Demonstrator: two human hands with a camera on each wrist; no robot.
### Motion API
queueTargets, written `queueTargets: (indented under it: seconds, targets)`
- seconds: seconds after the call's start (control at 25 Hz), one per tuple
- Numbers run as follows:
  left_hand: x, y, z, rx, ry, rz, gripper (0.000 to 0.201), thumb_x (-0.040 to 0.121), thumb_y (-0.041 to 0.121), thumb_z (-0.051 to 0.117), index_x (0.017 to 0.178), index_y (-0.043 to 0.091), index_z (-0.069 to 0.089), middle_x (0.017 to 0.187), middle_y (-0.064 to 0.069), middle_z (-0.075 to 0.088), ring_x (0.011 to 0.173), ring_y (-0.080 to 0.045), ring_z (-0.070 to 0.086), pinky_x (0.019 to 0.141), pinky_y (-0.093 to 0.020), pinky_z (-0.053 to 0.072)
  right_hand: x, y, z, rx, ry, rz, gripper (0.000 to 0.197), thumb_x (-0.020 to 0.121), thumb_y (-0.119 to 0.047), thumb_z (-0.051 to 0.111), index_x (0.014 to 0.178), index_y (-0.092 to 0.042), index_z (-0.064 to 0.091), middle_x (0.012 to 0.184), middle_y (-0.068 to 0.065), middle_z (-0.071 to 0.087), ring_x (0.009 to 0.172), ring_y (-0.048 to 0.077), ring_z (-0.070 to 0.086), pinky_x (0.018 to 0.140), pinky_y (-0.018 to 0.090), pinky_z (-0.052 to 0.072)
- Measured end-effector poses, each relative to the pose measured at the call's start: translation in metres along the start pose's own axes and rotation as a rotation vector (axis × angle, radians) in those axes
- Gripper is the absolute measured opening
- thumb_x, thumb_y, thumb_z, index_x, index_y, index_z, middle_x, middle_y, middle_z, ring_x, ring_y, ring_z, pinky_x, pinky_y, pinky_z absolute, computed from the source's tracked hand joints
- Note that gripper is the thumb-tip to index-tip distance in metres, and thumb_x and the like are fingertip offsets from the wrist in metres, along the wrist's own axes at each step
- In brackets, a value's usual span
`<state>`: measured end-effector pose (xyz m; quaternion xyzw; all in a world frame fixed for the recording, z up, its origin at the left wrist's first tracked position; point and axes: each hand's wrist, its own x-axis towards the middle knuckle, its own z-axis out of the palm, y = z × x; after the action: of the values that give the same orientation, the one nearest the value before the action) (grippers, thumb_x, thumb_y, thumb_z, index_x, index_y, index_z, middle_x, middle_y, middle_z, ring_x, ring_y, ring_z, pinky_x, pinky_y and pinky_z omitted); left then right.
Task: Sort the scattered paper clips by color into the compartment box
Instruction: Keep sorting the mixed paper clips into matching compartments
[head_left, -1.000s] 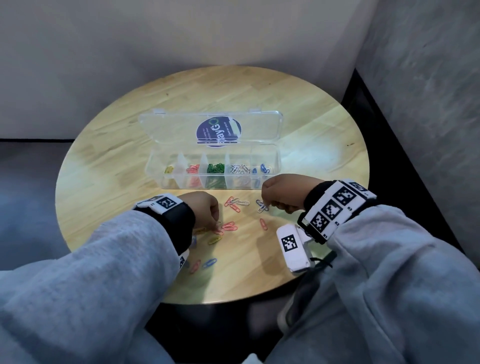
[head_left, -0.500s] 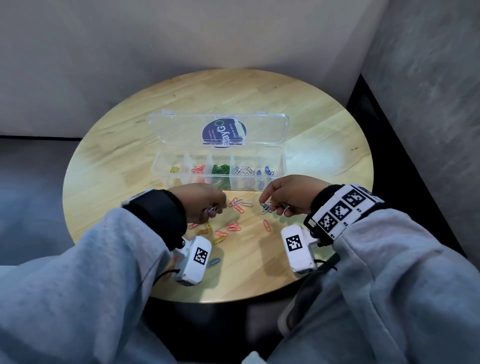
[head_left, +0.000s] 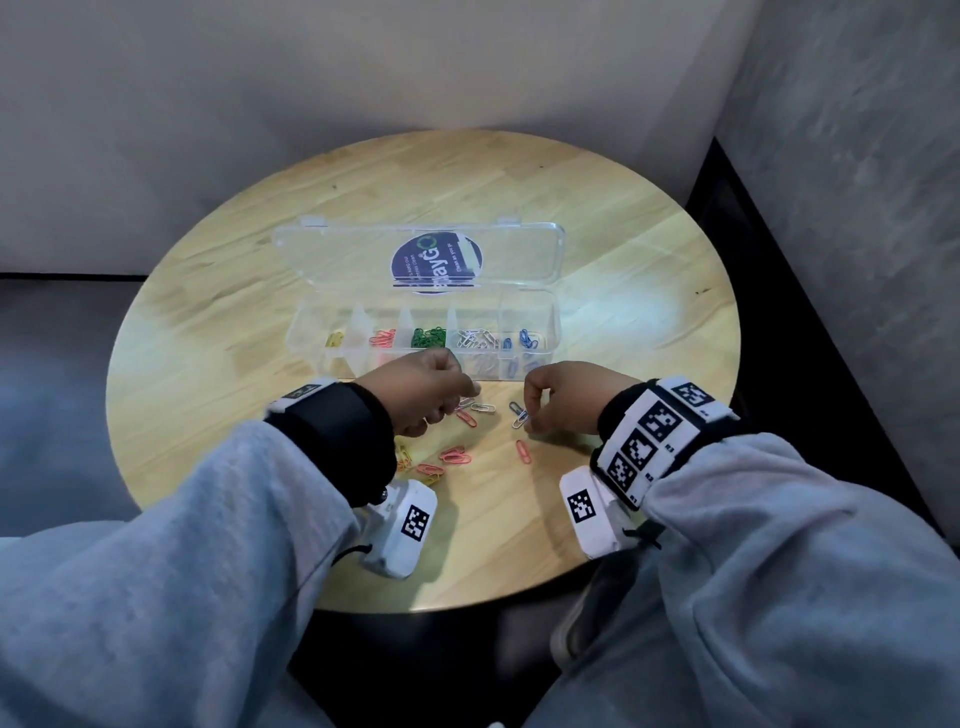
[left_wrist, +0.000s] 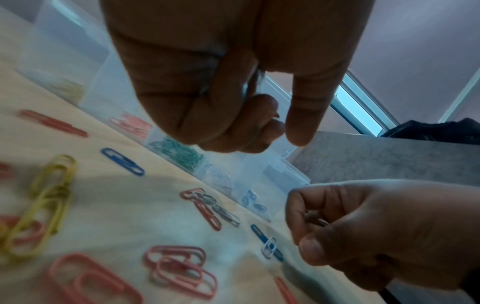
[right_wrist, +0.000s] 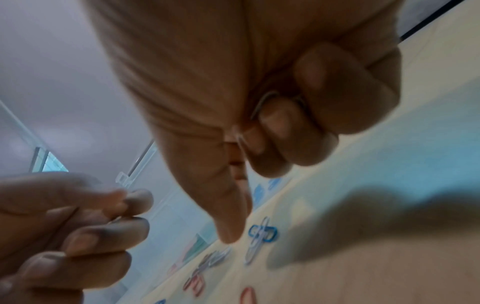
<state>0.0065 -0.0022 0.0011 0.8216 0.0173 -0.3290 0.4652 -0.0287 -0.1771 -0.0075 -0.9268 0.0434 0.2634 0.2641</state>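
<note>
The clear compartment box (head_left: 550, 317) lies open on the round table, with yellow, pink, green (head_left: 428, 338), white and blue clips in separate cells. Loose clips lie in front of it: a crossed blue and white pair (head_left: 518, 415), white ones (head_left: 482, 408), pink ones (head_left: 454, 456) and yellow ones (left_wrist: 49, 197). My left hand (head_left: 457, 400) hovers by the box's front wall, fingers curled, pinching a thin pale clip (right_wrist: 116, 220). My right hand (head_left: 535, 410) is just above the crossed pair, its curled fingers holding white clips (right_wrist: 272, 102).
The box lid (head_left: 337, 254) lies flat behind the cells with a dark round sticker. The wooden table (head_left: 208, 364) stands in a corner between a pale wall and a grey wall. Its near edge is close to my sleeves.
My left hand rose from the clips near the table's front, turned over and moved up to the box's front wall. My right hand stayed over the blue and white clips.
</note>
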Motion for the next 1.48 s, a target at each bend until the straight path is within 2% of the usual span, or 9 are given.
queueTargets:
  seconds: [0.2,0.32,0.44,0.6,0.8,1.0,1.16,1.28,1.48]
  targets:
    - [0.006,-0.002,0.004,0.29,0.019,0.05,0.011,0.082,0.023,0.067,0.084,0.026,0.057,0.063,0.008,0.047,0.049,-0.008,0.042,0.048,-0.021,0.027,0.008,-0.002,0.004,-0.059,-0.001,-0.03,0.017,0.082,-0.016,0.064,0.089,-0.032,0.061,0.074,-0.008,0.052,0.059,0.011,0.052,0.052,0.023,0.04]
    - [0.009,-0.002,0.004,0.739,0.159,0.094,0.018,0.079,0.03,0.069,0.095,0.028,0.062,0.08,0.01,0.053,0.08,-0.014,0.053,0.061,-0.022,0.035,0.012,-0.003,0.007,-0.129,0.011,-0.044,0.019,0.082,-0.012,0.061,0.085,-0.03,0.057,0.088,-0.005,0.054,0.069,0.014,0.054,0.052,0.022,0.039]
    - [0.014,-0.004,0.006,0.922,0.216,0.105,0.023,0.085,0.025,0.06,0.107,0.024,0.062,0.108,0.001,0.062,0.1,-0.02,0.057,0.071,-0.023,0.037,0.013,-0.004,0.005,-0.149,0.002,-0.043,0.012,0.085,-0.01,0.059,0.086,-0.022,0.056,0.089,-0.005,0.054,0.07,0.013,0.05,0.049,0.02,0.033]
    - [0.021,-0.002,0.014,0.978,0.23,0.15,0.021,0.089,0.031,0.057,0.106,0.021,0.061,0.109,-0.002,0.063,0.098,-0.022,0.058,0.069,-0.024,0.035,0.012,-0.004,0.005,-0.176,-0.074,-0.034,0.007,0.083,-0.009,0.059,0.084,-0.016,0.061,0.089,0.002,0.061,0.08,0.019,0.055,0.053,0.02,0.038]
    - [0.027,0.0,0.019,0.959,0.206,0.111,0.01,0.085,0.025,0.064,0.094,0.021,0.062,0.098,-0.001,0.062,0.086,-0.02,0.054,0.068,-0.024,0.035,0.007,-0.003,-0.007,-0.044,-0.033,-0.046,0.017,0.081,-0.011,0.061,0.068,-0.018,0.055,0.105,0.004,0.069,0.088,0.019,0.059,0.074,0.029,0.046]
    - [0.028,-0.002,0.016,0.908,0.162,0.083,0.008,0.083,0.02,0.064,0.081,0.022,0.057,0.085,0.006,0.053,0.082,-0.016,0.051,0.06,-0.023,0.035,0.003,-0.002,-0.01,-0.041,-0.045,-0.048,0.021,0.082,-0.013,0.064,0.066,-0.02,0.052,0.113,0.001,0.068,0.092,0.019,0.059,0.074,0.027,0.045]
    - [0.026,-0.002,0.018,0.838,0.118,0.135,0.008,0.082,0.022,0.063,0.077,0.024,0.057,0.07,0.012,0.051,0.073,-0.013,0.052,0.052,-0.019,0.031,-0.001,-0.004,-0.014,-0.039,-0.041,-0.055,0.02,0.082,-0.015,0.065,0.066,-0.02,0.052,0.096,0.0,0.063,0.072,0.012,0.05,0.059,0.021,0.038]
    - [0.028,0.001,0.024,0.771,0.111,0.13,0.012,0.081,0.025,0.066,0.075,0.026,0.056,0.067,0.012,0.052,0.065,-0.009,0.05,0.052,-0.019,0.032,-0.004,-0.006,-0.015,-0.035,-0.039,-0.053,0.019,0.082,-0.015,0.065,0.068,-0.02,0.053,0.091,0.0,0.06,0.073,0.013,0.05,0.057,0.021,0.037]
    - [0.03,0.002,0.028,0.828,0.178,0.101,0.017,0.077,0.028,0.071,0.087,0.025,0.058,0.072,0.012,0.048,0.081,-0.016,0.053,0.064,-0.022,0.036,-0.009,-0.005,-0.022,0.001,-0.021,-0.064,0.016,0.081,-0.016,0.066,0.07,-0.019,0.054,0.074,-0.006,0.054,0.066,0.01,0.048,0.056,0.021,0.035]
